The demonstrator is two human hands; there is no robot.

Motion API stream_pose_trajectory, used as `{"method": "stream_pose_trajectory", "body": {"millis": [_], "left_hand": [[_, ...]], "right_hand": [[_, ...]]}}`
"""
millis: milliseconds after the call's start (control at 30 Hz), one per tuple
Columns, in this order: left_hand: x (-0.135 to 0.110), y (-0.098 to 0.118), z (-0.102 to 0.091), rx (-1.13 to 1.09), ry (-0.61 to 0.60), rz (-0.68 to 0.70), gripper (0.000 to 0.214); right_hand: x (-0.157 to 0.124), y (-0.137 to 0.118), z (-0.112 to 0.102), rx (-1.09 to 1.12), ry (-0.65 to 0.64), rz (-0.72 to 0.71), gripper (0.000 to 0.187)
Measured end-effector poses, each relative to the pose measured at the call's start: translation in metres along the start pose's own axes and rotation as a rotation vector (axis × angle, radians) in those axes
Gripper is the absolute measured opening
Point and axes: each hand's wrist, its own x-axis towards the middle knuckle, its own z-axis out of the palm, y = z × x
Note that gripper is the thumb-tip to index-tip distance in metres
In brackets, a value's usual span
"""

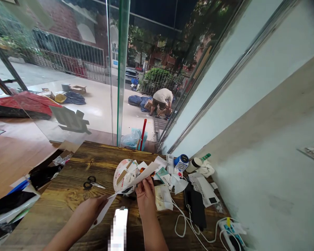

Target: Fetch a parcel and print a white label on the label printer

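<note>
A long white paper strip [143, 174] stretches slantwise above the table between my two hands. My left hand [98, 205] is closed on its lower left part, where the strip looks bent or twisted. My right hand [146, 190] pinches the strip's lower edge farther right. Behind the strip lies a round, printed hand fan [118, 171], partly covered by papers. Black-handled scissors [90, 183] rest on the wood to the left, blades pointing right. Below the strip, between my forearms, is a phone [121, 214] with a bright, partly pixelated screen.
The dark wooden table [60, 195] meets a wall on the right. A black pouch [195, 204], white cables [180, 226], a blue-topped container [181, 162] and a power strip [231, 233] crowd its right side. Beyond the glass, a person [162, 99] bends over boxes.
</note>
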Motion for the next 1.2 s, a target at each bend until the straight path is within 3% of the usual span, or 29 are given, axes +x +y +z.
{"method": "stream_pose_trajectory", "body": {"millis": [67, 167, 233, 333, 400, 567, 633, 700, 733, 767, 867, 1100, 1200], "left_hand": [[0.001, -0.003, 0.005, -0.118, 0.074, 0.157, 0.040], [0.000, -0.005, 0.010, -0.170, 0.332, 0.368, 0.039], [-0.003, -0.002, 0.012, -0.174, 0.486, 0.426, 0.035], [-0.009, 0.010, 0.016, -0.276, 0.562, 0.485, 0.025], [-0.011, 0.019, 0.021, -0.393, 0.558, 0.388, 0.026], [-0.005, 0.036, 0.033, -0.805, 0.468, -0.089, 0.056], [-0.002, 0.039, 0.031, -1.024, 0.394, -0.206, 0.062], [0.000, 0.040, 0.027, -1.204, 0.259, -0.273, 0.063], [0.001, 0.040, 0.025, -1.257, 0.179, -0.278, 0.061], [0.002, 0.040, 0.023, -1.270, 0.096, -0.258, 0.058], [0.003, 0.037, 0.021, -1.176, -0.039, -0.163, 0.050], [0.005, 0.028, 0.031, -1.136, 0.022, -0.076, 0.047], [0.006, 0.026, 0.035, -1.167, 0.153, -0.088, 0.044]], "right_hand": [[-0.004, -0.001, -0.005, 0.045, 0.008, 0.020, 0.026], [-0.008, -0.006, -0.015, 0.092, 0.001, 0.059, 0.030], [-0.011, -0.009, -0.022, 0.109, -0.010, 0.095, 0.035], [-0.015, -0.003, -0.030, 0.054, -0.047, 0.190, 0.043], [-0.019, 0.008, -0.033, -0.069, -0.087, 0.252, 0.048], [-0.034, 0.032, -0.039, -0.502, -0.353, 0.223, 0.085], [-0.038, 0.036, -0.040, -0.766, -0.426, 0.176, 0.075], [-0.040, 0.039, -0.042, -0.967, -0.389, 0.069, 0.041], [-0.039, 0.040, -0.042, -1.019, -0.343, 0.008, 0.022], [-0.038, 0.041, -0.043, -1.035, -0.299, -0.037, 0.016], [-0.035, 0.042, -0.043, -1.035, -0.254, -0.109, 0.017], [-0.039, 0.036, -0.042, -0.995, -0.343, -0.270, 0.010], [-0.044, 0.035, -0.044, -0.969, -0.348, -0.385, 0.025]]}}
